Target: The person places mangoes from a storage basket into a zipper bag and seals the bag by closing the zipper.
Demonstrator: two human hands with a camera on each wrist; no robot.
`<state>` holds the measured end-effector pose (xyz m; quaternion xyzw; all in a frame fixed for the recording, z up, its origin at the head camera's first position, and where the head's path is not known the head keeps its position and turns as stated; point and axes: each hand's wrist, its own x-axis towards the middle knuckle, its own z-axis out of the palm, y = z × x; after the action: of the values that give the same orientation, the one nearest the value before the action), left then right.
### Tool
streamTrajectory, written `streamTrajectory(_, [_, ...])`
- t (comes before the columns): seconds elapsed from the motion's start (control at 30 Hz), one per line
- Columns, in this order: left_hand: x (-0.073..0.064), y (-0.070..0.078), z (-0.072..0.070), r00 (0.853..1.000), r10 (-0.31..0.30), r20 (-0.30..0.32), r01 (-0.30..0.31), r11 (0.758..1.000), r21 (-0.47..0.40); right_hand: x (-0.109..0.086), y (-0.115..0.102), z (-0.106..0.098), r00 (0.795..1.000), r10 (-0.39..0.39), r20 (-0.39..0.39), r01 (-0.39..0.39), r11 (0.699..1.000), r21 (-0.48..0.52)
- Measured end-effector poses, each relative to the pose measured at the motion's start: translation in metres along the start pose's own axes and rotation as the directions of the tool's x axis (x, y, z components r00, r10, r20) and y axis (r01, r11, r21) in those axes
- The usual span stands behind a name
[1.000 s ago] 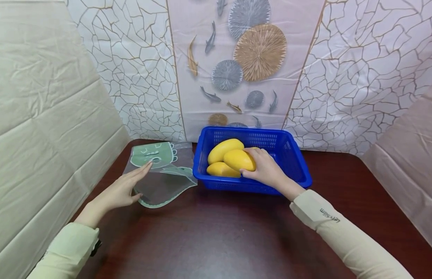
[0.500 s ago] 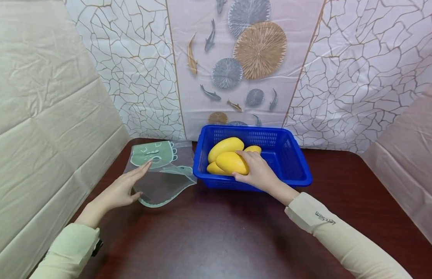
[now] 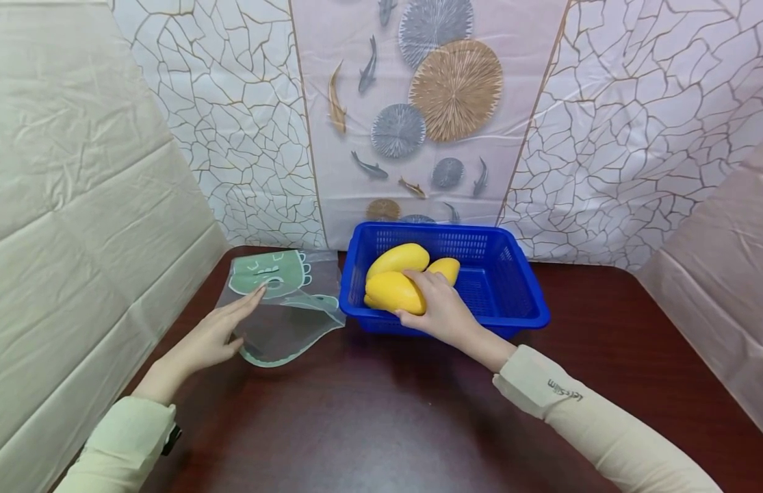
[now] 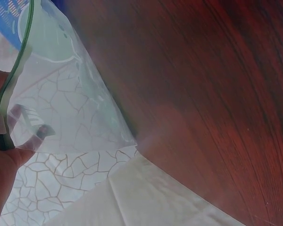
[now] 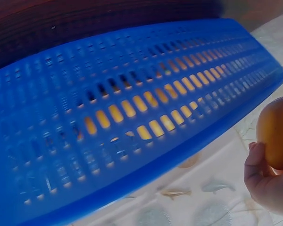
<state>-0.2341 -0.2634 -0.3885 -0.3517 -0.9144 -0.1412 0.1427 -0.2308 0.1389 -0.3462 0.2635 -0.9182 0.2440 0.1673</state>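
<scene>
My right hand (image 3: pixel 443 305) grips a yellow mango (image 3: pixel 396 292) by its right end, above the left front of a blue basket (image 3: pixel 523 287). Behind it lie two more mangoes, one at the back left (image 3: pixel 402 258) and a smaller-looking one (image 3: pixel 445 269) partly covered by my fingers. In the right wrist view the held mango (image 5: pixel 278 134) shows at the right edge, beyond the basket's slotted side. My left hand (image 3: pixel 211 335), fingers extended and thumb apart, touches a clear plastic bag (image 3: pixel 282 335) with a green printed face. The bag's green-edged mouth (image 4: pixel 21 54) gapes near this hand.
The dark red-brown table (image 3: pixel 381 418) carries the bag at the left and the basket at the back middle. A patterned cloth (image 3: pixel 412 171) hangs behind them. Beige cloth panels stand on both sides (image 3: pixel 98 226).
My right hand has moved left and slightly toward me with the mango, uncovering more of the smaller-looking mango behind. My left hand and the bag stay almost where they were.
</scene>
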Motion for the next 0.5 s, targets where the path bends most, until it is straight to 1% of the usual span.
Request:
streamTrajectory(0.23, [0.0, 0.002, -0.002, 0.998, -0.051, 0.037, 0.052, 0.998, -0.037, -0.001, -0.011, 0.006, 0.999, -0.046, -0.026, 0.046, 0.999, 0.002])
streamTrajectory(0.5, [-0.002, 0.003, -0.002, 0.999, -0.039, 0.015, 0.039, 0.999, -0.022, -0.005, -0.02, 0.013, 0.994, -0.093, -0.051, 0.093, 0.996, 0.004])
